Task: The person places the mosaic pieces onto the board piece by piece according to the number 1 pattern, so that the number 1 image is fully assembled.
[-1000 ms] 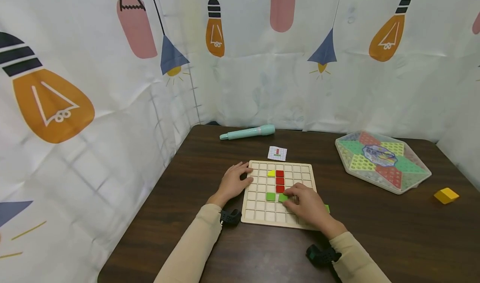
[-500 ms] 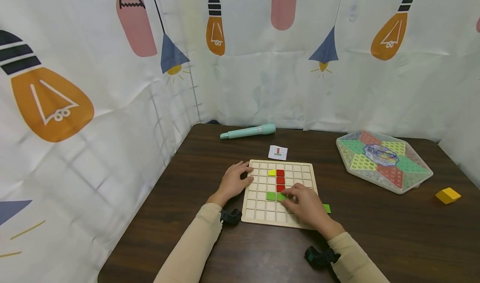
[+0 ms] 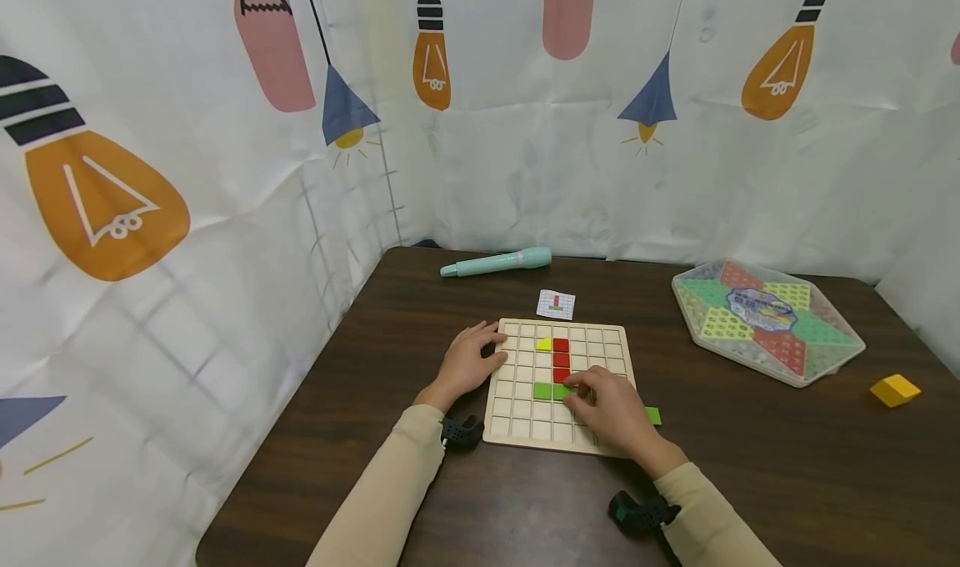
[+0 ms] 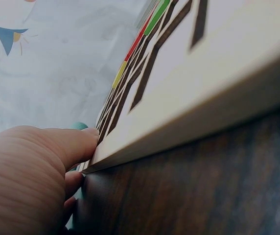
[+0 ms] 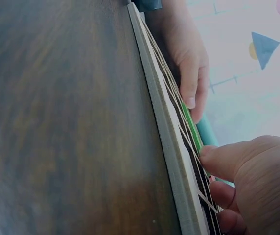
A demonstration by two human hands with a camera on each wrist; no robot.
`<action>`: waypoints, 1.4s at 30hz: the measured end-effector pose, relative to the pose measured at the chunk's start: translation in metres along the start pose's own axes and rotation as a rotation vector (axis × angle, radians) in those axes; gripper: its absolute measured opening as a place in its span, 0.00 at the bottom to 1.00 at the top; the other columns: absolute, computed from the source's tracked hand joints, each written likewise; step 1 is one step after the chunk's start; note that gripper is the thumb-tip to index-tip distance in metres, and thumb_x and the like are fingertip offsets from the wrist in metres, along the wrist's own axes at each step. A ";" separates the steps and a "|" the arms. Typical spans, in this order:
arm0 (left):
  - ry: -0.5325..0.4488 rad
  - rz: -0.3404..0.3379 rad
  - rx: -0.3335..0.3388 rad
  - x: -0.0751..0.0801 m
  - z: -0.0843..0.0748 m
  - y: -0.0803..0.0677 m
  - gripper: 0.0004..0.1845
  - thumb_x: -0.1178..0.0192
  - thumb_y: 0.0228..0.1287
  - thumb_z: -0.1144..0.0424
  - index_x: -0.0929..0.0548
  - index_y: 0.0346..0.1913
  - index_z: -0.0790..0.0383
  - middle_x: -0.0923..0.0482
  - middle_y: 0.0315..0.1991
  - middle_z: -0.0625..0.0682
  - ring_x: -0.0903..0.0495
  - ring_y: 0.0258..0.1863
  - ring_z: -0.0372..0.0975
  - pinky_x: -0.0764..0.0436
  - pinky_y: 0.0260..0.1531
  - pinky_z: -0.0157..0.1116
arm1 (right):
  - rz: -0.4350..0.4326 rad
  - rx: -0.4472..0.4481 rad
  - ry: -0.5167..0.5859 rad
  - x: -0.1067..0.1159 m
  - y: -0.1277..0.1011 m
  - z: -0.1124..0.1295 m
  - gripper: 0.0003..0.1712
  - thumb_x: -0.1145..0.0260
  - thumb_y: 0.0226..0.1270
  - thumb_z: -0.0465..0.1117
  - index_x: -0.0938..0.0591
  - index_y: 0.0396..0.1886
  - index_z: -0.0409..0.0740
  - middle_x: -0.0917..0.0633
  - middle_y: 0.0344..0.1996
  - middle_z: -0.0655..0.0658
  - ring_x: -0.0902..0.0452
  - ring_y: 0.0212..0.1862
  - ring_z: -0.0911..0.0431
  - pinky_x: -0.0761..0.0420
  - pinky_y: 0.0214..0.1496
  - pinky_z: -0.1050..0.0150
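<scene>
On the table lies a wooden grid board (image 3: pixel 521 430). My left hand (image 3: pixel 464 365) rests at its left side, thumb and index fingertip touching the edge, with the other fingers beside it. My right hand (image 3: pixel 617 410) is over the right half, and its thumb and index finger pinch a green tile (image 3: pixel 559 392) at its right end. Level with that tile, on its left, sits another green tile (image 3: pixel 542 391). Above them a column of red tiles (image 3: pixel 561 360) runs up the board, with a yellow tile (image 3: pixel 543 344) left of the top one.
A pattern card (image 3: pixel 556 304) lies behind the board, and farther back is a mint-green pen-shaped object (image 3: pixel 497 262). A hexagonal game box (image 3: pixel 767 321) is at the right rear, near a yellow block (image 3: pixel 896 390). One green tile (image 3: pixel 654 416) lies at the board's right edge.
The right hand has shifted the green tile slightly left, from askew to in line beside the other green tile. The left hand has stayed at the board's edge.
</scene>
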State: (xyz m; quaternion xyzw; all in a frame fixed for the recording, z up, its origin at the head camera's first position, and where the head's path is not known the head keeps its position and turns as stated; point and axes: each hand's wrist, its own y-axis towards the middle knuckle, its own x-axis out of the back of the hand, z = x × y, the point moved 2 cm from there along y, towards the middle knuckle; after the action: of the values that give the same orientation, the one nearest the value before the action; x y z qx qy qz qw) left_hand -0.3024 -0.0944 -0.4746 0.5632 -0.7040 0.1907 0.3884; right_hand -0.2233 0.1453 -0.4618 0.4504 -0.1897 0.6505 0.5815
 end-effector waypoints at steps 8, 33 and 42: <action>-0.010 -0.001 -0.009 0.000 0.000 0.000 0.20 0.44 0.62 0.52 0.24 0.57 0.50 0.39 0.66 0.45 0.47 0.67 0.38 0.52 0.67 0.43 | -0.016 0.009 0.015 0.000 0.000 -0.001 0.10 0.31 0.53 0.46 0.16 0.37 0.54 0.25 0.25 0.60 0.33 0.25 0.63 0.31 0.27 0.68; -0.003 0.014 0.009 0.001 0.001 -0.001 0.21 0.44 0.63 0.51 0.25 0.58 0.49 0.40 0.66 0.44 0.48 0.68 0.39 0.52 0.67 0.47 | 0.060 -0.094 0.195 0.052 -0.002 -0.036 0.16 0.38 0.62 0.49 0.19 0.47 0.50 0.18 0.41 0.53 0.23 0.38 0.58 0.21 0.36 0.62; -0.003 0.013 -0.012 0.001 0.000 -0.001 0.21 0.45 0.63 0.52 0.25 0.58 0.51 0.39 0.66 0.46 0.48 0.68 0.39 0.52 0.67 0.46 | 0.122 -0.095 0.152 0.077 -0.010 -0.061 0.19 0.39 0.62 0.51 0.21 0.49 0.48 0.18 0.42 0.50 0.23 0.38 0.57 0.22 0.35 0.62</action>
State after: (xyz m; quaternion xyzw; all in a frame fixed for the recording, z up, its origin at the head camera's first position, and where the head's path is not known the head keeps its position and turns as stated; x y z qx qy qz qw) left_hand -0.3015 -0.0953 -0.4742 0.5564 -0.7095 0.1880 0.3895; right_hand -0.2299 0.2401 -0.4350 0.3594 -0.2026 0.7071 0.5743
